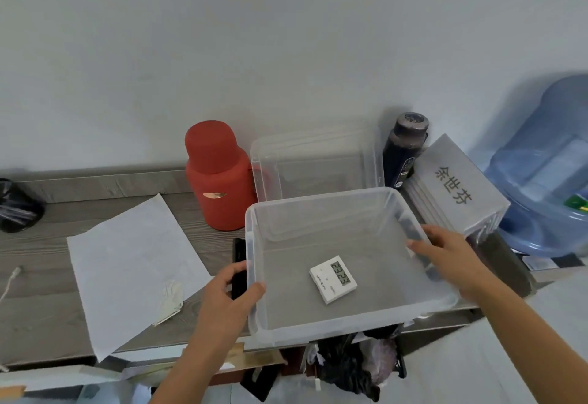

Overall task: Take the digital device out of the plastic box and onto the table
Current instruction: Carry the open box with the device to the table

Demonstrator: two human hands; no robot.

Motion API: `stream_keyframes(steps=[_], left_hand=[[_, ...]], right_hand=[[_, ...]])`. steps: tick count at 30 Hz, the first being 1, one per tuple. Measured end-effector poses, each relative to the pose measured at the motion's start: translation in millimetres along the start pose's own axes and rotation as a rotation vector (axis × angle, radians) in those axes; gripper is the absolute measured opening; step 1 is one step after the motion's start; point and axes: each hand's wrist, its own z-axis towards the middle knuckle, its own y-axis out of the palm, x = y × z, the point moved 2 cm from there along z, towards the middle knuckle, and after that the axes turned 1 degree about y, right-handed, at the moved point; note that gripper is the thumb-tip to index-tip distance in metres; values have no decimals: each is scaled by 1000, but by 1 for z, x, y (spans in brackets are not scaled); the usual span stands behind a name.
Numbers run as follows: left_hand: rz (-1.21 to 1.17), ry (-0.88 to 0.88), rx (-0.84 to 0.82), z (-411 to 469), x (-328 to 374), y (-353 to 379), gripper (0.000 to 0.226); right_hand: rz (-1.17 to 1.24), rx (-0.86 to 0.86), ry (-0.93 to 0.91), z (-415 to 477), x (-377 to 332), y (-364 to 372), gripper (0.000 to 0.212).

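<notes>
A small white digital device [332,279] with a grey number display lies flat on the bottom of a clear plastic box [318,206], right of centre. The box stands on the grey wooden table [38,317], its front edge reaching past the table's edge. My left hand [229,292] grips the box's left rim near the front corner, thumb over the rim. At the right rim, my right hand [445,254] holds the wall with its fingers curled over the edge. Neither hand touches the device.
A red flask [219,178] stands behind the box on the left; a second clear box [318,162] and a dark bottle [405,149] are behind it. A black phone [238,254], white paper [133,273], grey folders [458,184] and a blue water jug [547,165] surround it.
</notes>
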Motion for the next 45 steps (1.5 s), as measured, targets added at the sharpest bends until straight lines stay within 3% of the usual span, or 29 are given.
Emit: stream_keyframes(steps=[7,12,21,28,37,45], left_hand=[[-71,-1,94,-43,-8,-17,27],[-88,-21,279,-79,-15,-22,29],[-191,-119,695,-188,-48,9,24],[-292,-229,1018,-311,-88,33,23],[-445,-285,1430,-503,-145,57,24],[-561,-424,1763,-717,-222,92,15]], right_hand=[[93,-47,-28,-31,13,15,15],[157,-139,-81,-32,17,24,21],[140,-478,-232,-31,13,31,27],[0,-777,-339,-79,7,75,30],[-180,-1152,-518,-235,14,149,31],[-367,-1454,-653,-456,90,216,26]])
